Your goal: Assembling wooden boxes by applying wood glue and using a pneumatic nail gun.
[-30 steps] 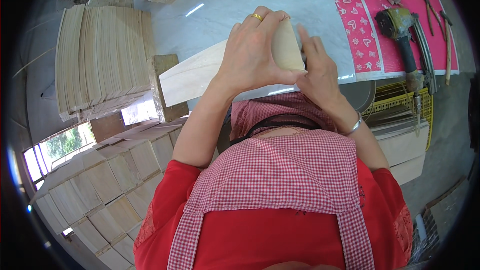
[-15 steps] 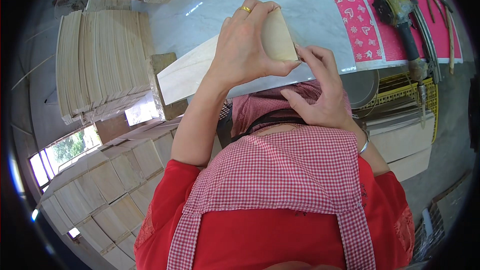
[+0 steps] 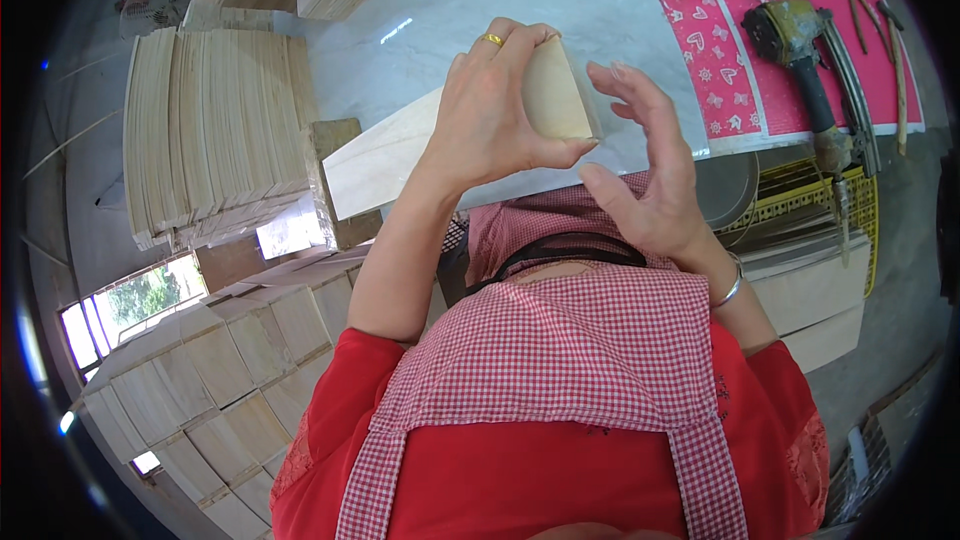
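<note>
A long pale wooden board lies across the near edge of the table, its broad right end toward the middle. My left hand, with a gold ring on one finger, spans that end: fingers hook the far edge and the thumb presses the near corner. Whether it is one board or several together, I cannot tell. Just right of the board's end, my right hand hovers with fingers and thumb spread, holding nothing and apart from the wood.
A tall stack of thin boards stands at the left, with a brown wooden block beside it. To the right, a nail gun rests on pink patterned cloth. A yellow crate sits below the table edge.
My right hand has drawn off the board's right end and spread its fingers. My left hand keeps its hold. The whole view has shifted slightly.
</note>
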{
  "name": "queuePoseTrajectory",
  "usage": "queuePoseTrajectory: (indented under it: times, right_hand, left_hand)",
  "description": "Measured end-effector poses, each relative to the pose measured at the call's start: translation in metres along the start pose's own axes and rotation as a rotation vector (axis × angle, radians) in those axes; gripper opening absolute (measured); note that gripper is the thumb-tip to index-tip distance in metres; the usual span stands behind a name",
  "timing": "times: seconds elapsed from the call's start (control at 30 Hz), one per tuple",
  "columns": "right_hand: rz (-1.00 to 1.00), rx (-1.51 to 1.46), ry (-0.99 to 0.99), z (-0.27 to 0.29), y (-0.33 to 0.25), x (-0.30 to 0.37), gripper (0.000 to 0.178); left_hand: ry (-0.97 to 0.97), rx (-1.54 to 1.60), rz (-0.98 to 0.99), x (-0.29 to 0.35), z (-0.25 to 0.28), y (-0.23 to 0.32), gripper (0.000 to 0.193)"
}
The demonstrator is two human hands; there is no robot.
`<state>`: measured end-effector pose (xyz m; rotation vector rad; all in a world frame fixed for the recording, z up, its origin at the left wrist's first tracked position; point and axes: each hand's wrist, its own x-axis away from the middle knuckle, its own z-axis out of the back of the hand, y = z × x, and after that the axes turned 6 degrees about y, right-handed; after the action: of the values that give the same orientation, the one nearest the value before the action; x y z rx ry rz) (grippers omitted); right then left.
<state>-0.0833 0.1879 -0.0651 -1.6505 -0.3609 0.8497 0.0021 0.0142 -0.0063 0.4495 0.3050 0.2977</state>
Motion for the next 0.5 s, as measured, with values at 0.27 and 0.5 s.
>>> queuePoseTrajectory:
  times: [0.27, 0.5]
  right_hand:
    - [0.072, 0.015, -0.114, -0.004, 0.004, -0.017, 0.079]
    - [0.097, 0.045, -0.143, 0.012, 0.000, -0.037, 0.072]
  left_hand:
    - [-0.003, -0.015, 0.018, -0.006, 0.000, 0.003, 0.083]
    - [0.013, 0.004, 0.011, -0.005, 0.005, 0.002, 0.083]
